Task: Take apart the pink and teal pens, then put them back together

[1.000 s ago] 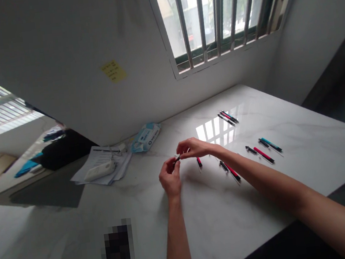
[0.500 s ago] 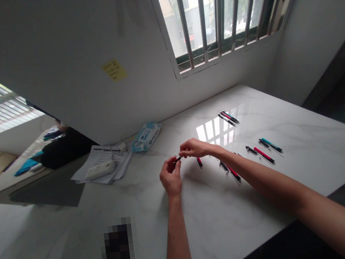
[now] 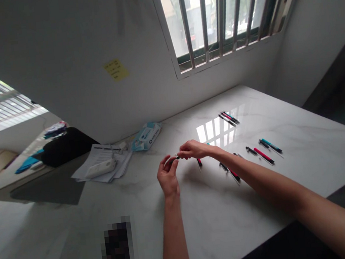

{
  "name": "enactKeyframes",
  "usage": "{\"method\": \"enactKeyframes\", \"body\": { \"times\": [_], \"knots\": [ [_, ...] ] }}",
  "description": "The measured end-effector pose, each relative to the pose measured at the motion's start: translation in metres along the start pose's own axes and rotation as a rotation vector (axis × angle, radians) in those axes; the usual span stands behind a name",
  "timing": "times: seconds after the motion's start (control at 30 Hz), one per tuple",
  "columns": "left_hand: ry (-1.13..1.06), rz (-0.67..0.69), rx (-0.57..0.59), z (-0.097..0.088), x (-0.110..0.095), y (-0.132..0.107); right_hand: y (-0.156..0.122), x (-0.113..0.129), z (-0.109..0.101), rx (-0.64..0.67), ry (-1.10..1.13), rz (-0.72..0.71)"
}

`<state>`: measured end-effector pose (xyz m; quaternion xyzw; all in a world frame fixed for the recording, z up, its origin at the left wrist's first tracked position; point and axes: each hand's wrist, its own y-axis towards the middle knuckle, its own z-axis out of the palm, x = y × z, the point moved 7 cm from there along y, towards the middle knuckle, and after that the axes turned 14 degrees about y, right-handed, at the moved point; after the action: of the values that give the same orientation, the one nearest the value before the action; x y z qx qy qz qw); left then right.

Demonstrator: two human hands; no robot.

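My left hand (image 3: 167, 176) is raised over the table with thumb and fingers pinched on a small black pen part (image 3: 178, 157). From the right, the fingertips of my right hand (image 3: 192, 149) are closed on the other end of that part. Fingers cover most of it. Below my right hand lies a red and black pen piece (image 3: 199, 162). Beside my right forearm is a red pen barrel (image 3: 235, 175), with a black piece and a thin white refill close by.
Farther right lie a taken-apart red pen (image 3: 264, 155) and a blue one (image 3: 271, 145). Several whole pens (image 3: 229, 118) sit near the window side. A wipes packet (image 3: 147, 136), papers (image 3: 93, 158) and a white device (image 3: 100, 168) rest at the left by the wall.
Both hands have shifted slightly left. My left hand has turned a little, and the right fingers have closed in nearer to the left fingertips. The pens on the table have not moved.
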<state>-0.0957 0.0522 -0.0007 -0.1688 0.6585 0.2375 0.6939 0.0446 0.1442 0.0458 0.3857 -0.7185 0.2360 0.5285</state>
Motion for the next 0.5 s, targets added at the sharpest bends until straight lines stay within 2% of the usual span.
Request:
{"method": "enactKeyframes", "body": {
  "times": [0.1,0.23,0.37,0.5],
  "knots": [
    [-0.189,-0.138,0.001,-0.002,0.006,0.001,-0.002,0.007,-0.006,-0.018,-0.032,-0.026],
    [-0.281,-0.209,0.031,0.0,0.005,-0.002,-0.013,0.007,-0.024,-0.063,-0.359,0.012],
    [-0.223,-0.24,0.058,0.004,0.004,-0.006,-0.023,-0.011,-0.023,0.056,-0.539,0.209],
    [-0.109,-0.228,0.059,0.005,0.006,-0.008,-0.023,-0.019,-0.01,0.121,-0.635,0.271]
  ]
}}
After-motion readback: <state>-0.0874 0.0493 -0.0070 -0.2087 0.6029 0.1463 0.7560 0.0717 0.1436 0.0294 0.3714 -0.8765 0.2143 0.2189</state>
